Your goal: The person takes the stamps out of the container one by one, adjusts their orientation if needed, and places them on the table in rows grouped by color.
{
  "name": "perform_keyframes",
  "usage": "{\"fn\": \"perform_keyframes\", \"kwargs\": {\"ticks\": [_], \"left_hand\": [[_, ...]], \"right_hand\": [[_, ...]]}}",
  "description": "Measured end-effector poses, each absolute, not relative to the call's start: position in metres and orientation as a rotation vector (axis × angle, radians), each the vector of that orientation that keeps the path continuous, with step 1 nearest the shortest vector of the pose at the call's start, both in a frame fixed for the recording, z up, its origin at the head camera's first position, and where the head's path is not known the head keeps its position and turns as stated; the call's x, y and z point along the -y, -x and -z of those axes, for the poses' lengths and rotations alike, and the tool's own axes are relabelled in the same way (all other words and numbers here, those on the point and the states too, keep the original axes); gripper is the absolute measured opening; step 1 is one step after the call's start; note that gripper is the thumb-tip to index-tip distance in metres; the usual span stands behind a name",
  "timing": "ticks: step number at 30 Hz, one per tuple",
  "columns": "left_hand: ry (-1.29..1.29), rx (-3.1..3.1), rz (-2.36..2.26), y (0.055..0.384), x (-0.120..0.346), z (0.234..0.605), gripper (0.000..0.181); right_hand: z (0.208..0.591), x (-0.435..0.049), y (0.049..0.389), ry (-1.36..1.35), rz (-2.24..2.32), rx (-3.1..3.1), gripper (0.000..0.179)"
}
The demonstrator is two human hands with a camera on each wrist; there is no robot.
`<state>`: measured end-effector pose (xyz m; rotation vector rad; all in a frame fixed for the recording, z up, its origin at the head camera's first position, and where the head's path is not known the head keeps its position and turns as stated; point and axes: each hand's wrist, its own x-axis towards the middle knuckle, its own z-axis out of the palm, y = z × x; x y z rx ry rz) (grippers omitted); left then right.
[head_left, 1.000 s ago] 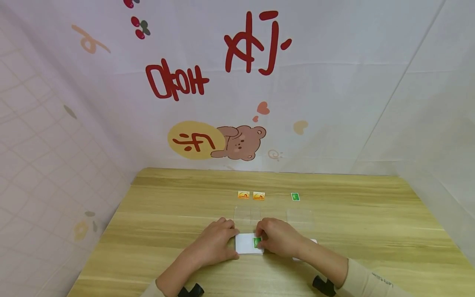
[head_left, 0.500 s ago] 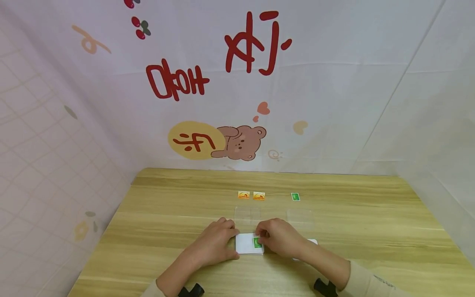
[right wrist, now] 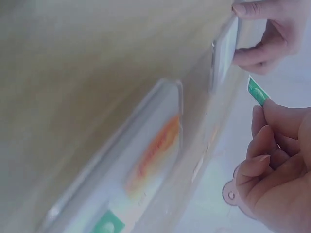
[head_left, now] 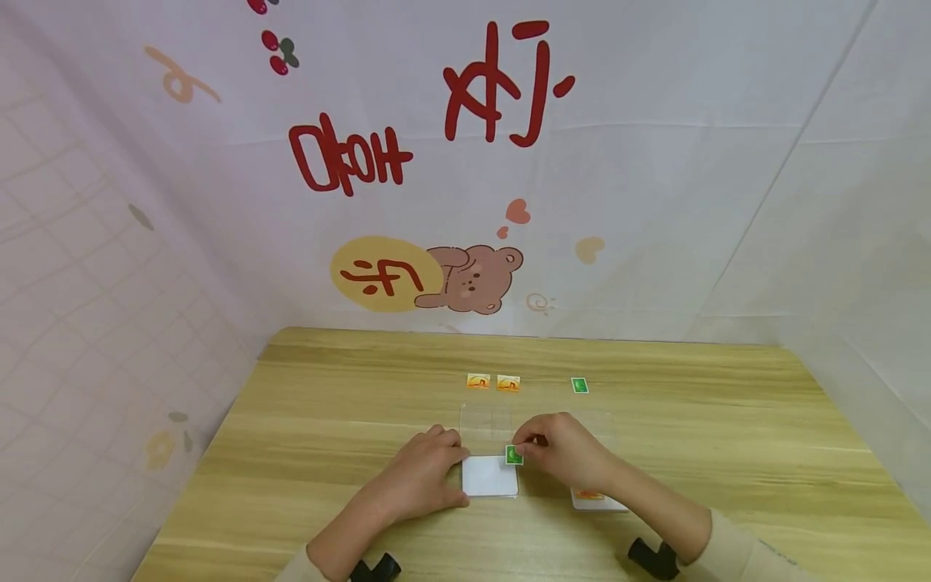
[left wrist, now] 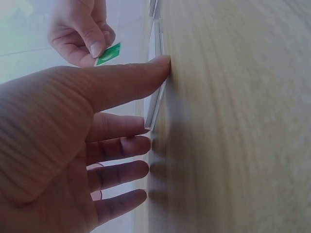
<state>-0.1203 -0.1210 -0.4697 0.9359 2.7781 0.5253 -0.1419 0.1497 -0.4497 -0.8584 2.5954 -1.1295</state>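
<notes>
Between thumb and fingertips, my right hand [head_left: 570,454] pinches a small green stamp-like piece [head_left: 513,455] with a white border. It is raised over the far right corner of a blank white card [head_left: 486,478], tilted in the right wrist view. My left hand [head_left: 427,470] holds that card by its left end, thumb at the near edge and index finger at the far edge; the other fingers [left wrist: 121,174] reach toward the table. Layers show along the card's side in the left wrist view. My right forearm partly covers a second white card [head_left: 614,505] bearing an orange piece [right wrist: 154,153] and a green piece [right wrist: 109,224].
Two orange stamp-like pieces [head_left: 478,381] and a single green one [head_left: 579,385] lie farther back on the wooden table [head_left: 327,404]. Clear plastic pieces [head_left: 476,419] lie just beyond the cards. A printed white cloth [head_left: 655,202] hangs behind the table.
My right hand has lifted the green piece off the white card and carried it slightly away and right. More of the second card shows. My left hand has stayed put.
</notes>
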Motion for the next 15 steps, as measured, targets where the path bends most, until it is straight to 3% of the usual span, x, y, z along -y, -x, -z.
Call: {"fn": "perform_keyframes", "kwargs": {"ticks": [15], "left_hand": [[-0.934, -2.772, -0.533, 0.119, 0.122, 0.468, 0.052]], "right_hand": [[0.433, -0.176, 0.157, 0.847, 1.165, -2.719, 0.008]]}}
